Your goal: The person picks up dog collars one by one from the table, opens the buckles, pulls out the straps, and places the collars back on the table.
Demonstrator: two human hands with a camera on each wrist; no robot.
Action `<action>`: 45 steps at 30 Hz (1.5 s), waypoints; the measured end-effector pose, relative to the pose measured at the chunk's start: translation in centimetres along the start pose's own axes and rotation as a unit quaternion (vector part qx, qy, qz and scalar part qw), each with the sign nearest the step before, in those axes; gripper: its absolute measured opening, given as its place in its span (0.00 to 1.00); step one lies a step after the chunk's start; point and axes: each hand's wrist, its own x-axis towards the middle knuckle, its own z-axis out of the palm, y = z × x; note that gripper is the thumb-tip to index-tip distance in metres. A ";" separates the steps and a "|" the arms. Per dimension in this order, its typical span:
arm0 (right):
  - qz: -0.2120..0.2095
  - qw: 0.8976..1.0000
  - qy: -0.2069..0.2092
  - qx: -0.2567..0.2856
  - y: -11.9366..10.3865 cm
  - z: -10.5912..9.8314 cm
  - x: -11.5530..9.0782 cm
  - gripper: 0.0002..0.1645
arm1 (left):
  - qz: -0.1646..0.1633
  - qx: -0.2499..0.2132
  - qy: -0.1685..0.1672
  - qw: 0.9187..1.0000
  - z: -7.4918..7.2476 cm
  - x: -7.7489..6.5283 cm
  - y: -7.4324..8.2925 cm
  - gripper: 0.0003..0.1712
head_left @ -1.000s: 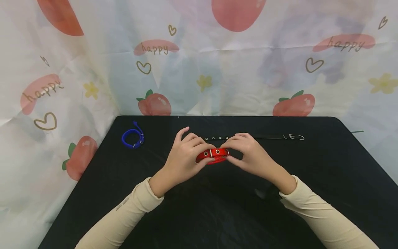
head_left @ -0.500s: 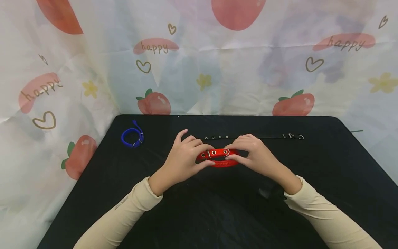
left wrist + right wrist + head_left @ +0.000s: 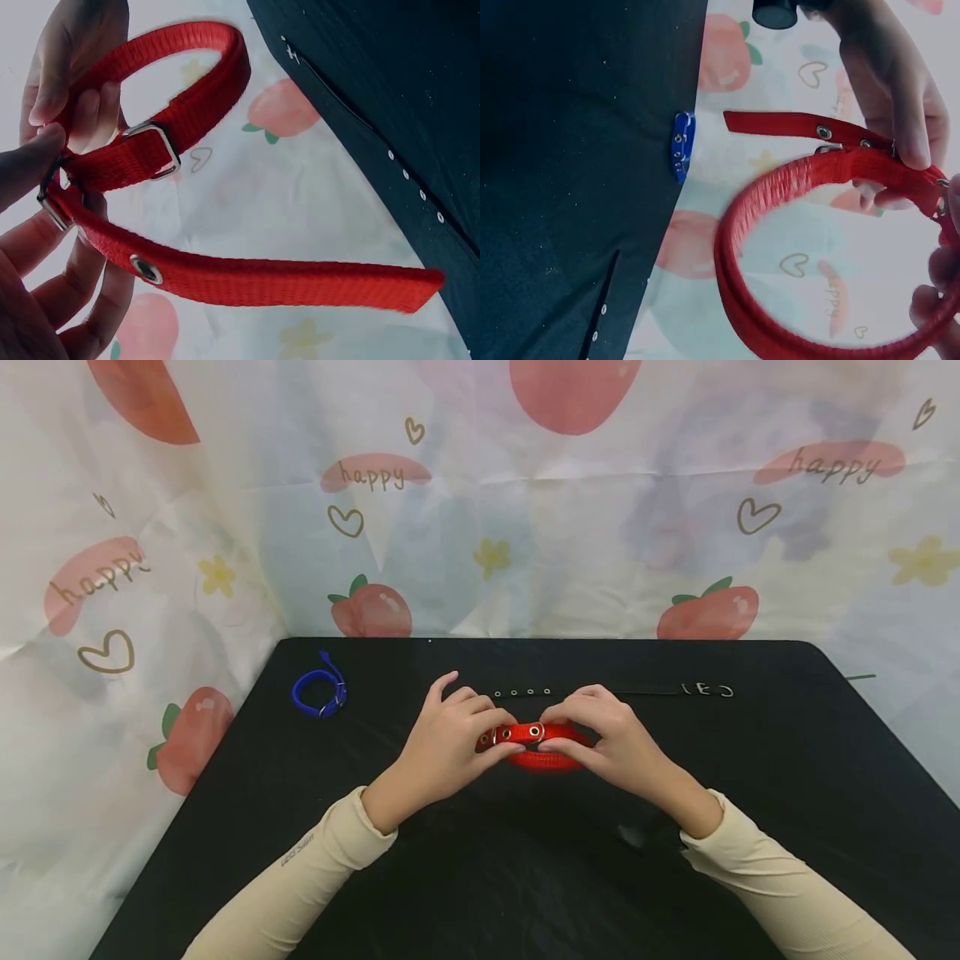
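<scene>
Both hands hold a red collar fastened into a loop, with metal eyelets along its strap. In the head view, my left hand pinches it by the metal buckle, index fingertip above and thumb below. My right hand pinches the band near the metal ring. The left wrist view shows a rectangular metal ring on the band and the strap's free end sticking out past the buckle. From the right wrist, the round loop hangs open, and my right fingers are partly cut off by the frame edge.
A blue collar, buckled into a ring, lies at the back left of the black table. Behind the hands, a thin black strap with eyelets and metal fittings lies across the table. A patterned curtain stands behind and at the left.
My right hand has shifted slightly right overall, and more of the red loop shows below the hands. The buckle has slid a little left; my left hand stays nearly in place.
</scene>
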 end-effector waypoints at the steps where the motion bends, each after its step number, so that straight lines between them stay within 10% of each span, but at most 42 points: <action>1: -0.010 1.000 0.002 0.000 0.0 0.0 0.0 0.27 | 0.002 -0.001 0.003 1.000 -0.1 0.0 0.0 0.12; 22: 0.039 0.997 -0.062 -0.021 0.3 -1.6 -0.8 0.26 | 0.026 0.006 0.015 1.000 -1.1 0.4 0.0 0.13; 34: -0.029 0.993 -0.056 -0.096 0.7 -1.1 -0.4 0.33 | 0.055 0.070 0.013 0.996 -0.7 0.3 -0.1 0.11; 45: -0.029 0.995 -0.046 -0.081 0.3 -0.2 -0.4 0.16 | 0.109 0.104 0.068 0.986 0.0 0.9 0.1 0.12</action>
